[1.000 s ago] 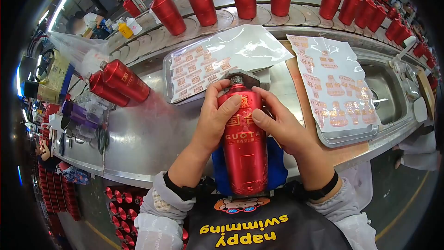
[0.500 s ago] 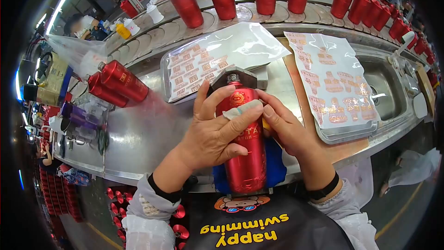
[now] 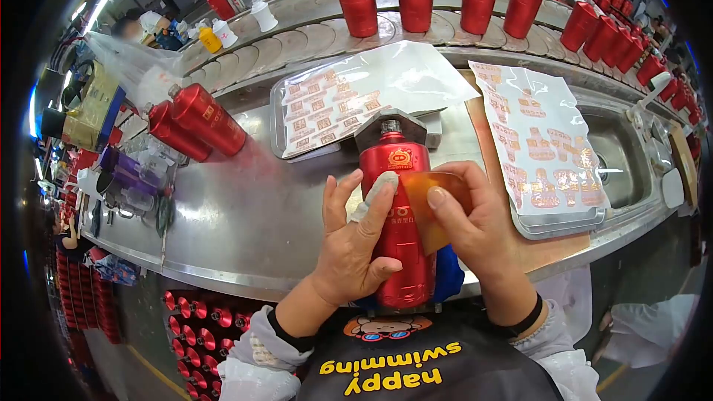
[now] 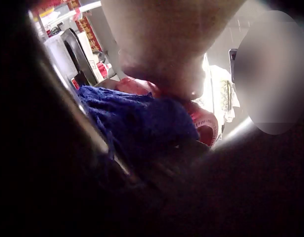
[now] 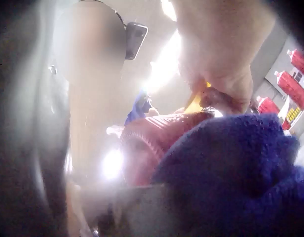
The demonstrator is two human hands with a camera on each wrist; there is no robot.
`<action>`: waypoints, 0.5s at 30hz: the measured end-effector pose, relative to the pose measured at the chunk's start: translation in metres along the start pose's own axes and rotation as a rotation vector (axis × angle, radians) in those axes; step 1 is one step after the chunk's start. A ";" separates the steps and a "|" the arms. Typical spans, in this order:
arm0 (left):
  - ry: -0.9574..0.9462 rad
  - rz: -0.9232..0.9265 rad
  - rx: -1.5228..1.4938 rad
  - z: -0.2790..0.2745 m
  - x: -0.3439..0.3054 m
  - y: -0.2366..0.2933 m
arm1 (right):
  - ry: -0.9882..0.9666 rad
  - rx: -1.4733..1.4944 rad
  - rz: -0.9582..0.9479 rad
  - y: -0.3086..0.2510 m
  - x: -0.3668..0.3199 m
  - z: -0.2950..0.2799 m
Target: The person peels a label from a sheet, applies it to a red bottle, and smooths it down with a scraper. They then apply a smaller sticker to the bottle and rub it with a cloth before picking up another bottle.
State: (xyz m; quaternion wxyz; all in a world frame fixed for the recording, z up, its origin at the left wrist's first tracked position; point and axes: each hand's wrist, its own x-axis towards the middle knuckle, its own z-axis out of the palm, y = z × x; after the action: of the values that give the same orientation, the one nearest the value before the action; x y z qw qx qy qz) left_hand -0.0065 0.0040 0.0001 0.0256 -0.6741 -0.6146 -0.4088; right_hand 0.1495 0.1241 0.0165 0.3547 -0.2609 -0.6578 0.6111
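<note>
A red bottle [image 3: 405,275] with gold lettering lies on its back in front of the person, its neck at a dark angular rest [image 3: 371,134]. Under its lower part is a blue cloth [image 3: 448,273], large in the left wrist view too. My right hand [image 3: 479,234] pinches a flat amber scraper [image 3: 429,226] between thumb and fingers, its edge against the bottle's label side. Fingers spread and fairly straight, my left hand [image 3: 345,260] touches the bottle's left side; a white wrap [image 3: 377,191] covers its index finger.
Behind the bottle lies a tray with a transfer sheet [image 3: 327,108]; another printed sheet [image 3: 538,141] rests on a tray at right, beside a sink [image 3: 620,156]. Two red bottles [image 3: 208,119] lean at left. A conveyor [image 3: 312,41] carries more bottles across the back.
Both hands first held the bottle's shoulders. The left hand lifted, then moved down the bottle, baring its emblem. The amber scraper came into view in the right hand. Conveyor bottles shifted right.
</note>
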 end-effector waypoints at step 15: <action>-0.111 0.099 0.046 -0.010 0.000 -0.025 | 0.103 0.396 0.176 0.038 -0.015 -0.007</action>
State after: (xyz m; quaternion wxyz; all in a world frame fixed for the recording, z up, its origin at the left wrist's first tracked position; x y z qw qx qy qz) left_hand -0.0327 0.0049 -0.0053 0.0269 -0.7246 -0.5902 -0.3549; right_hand 0.1603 0.1214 -0.0229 0.3774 -0.2737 -0.4807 0.7427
